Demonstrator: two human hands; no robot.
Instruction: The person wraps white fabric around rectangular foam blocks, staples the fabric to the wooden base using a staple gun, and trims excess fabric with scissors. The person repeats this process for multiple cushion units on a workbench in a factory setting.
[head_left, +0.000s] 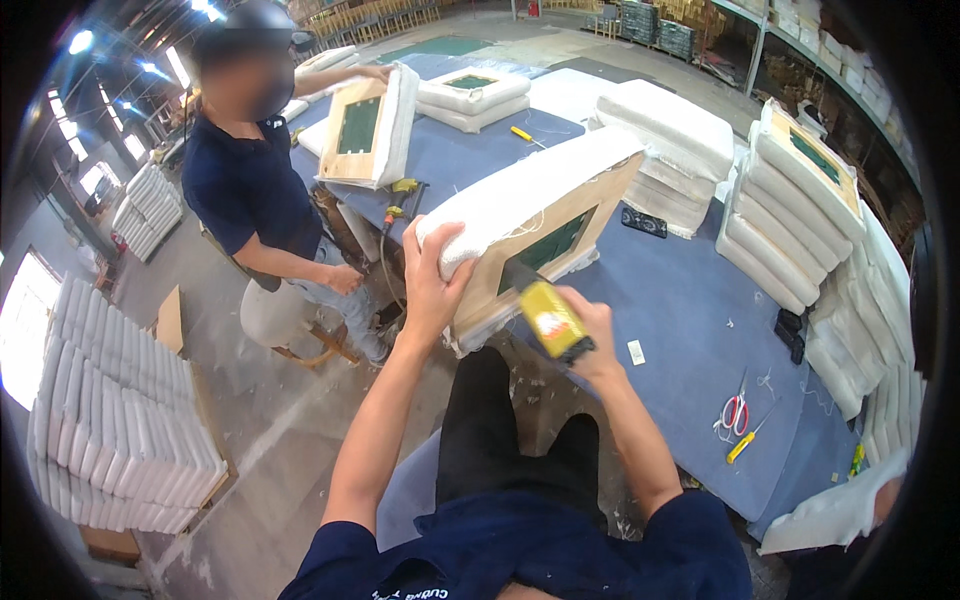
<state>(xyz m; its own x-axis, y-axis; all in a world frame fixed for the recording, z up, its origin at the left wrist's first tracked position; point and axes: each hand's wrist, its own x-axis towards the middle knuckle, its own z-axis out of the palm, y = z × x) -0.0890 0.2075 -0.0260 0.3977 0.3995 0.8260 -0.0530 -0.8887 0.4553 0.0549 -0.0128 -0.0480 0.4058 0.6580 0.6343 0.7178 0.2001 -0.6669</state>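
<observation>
The upholstered seat cushion (540, 215) stands tilted at the centre of the frame, over the near edge of the blue-covered worktop (680, 320), its wooden underside turned toward the lower right. What bears its weight below cannot be made out. It looks to be of moderate weight, bulky rather than heavy, and should be manageable with one hand while steadied. The wooden frame (612, 180) ought to be stiff and dependable; the white fabric (520, 185) over the padding will likely give under the fingers, with a dry surface that should not slip much. Little here seems fragile, though the dark green panel (560, 243) in the frame's opening looks thin and is better not pushed on, and loose threads along the fabric's edge could snag. The sound hold is a padded corner or edge, with fingers over the fabric and the firm timber behind it.

The left hand (437, 285) does this: its fingers are spread and bent over the cushion's left end, pressing into the white cover. The right hand (592, 335) is closed around a yellow-and-black power tool (550, 318), probably a staple gun, whose dark nose points at the wood beside the opening. Blur hides whether the nose touches the wood.
</observation>
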